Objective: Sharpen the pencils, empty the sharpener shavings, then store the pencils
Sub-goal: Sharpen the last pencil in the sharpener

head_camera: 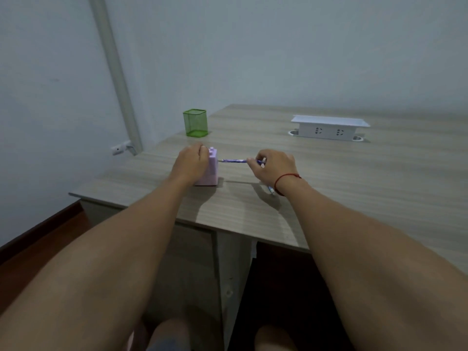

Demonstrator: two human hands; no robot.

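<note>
green mesh cup (195, 122) waits at the back. left hand (192, 162) curls round the lilac sharpener (212, 171), likely bracing it on the desk (329, 186) so the right hand (274, 168), pinching a pencil (234, 161), can feed its tip in. a spare pencil (271, 190) lies under that wrist.

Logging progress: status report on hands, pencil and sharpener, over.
Left hand grips sharpener. Right hand pinches pencil, tip at sharpener's side. Second pencil under right wrist. Nothing blocking.
</note>
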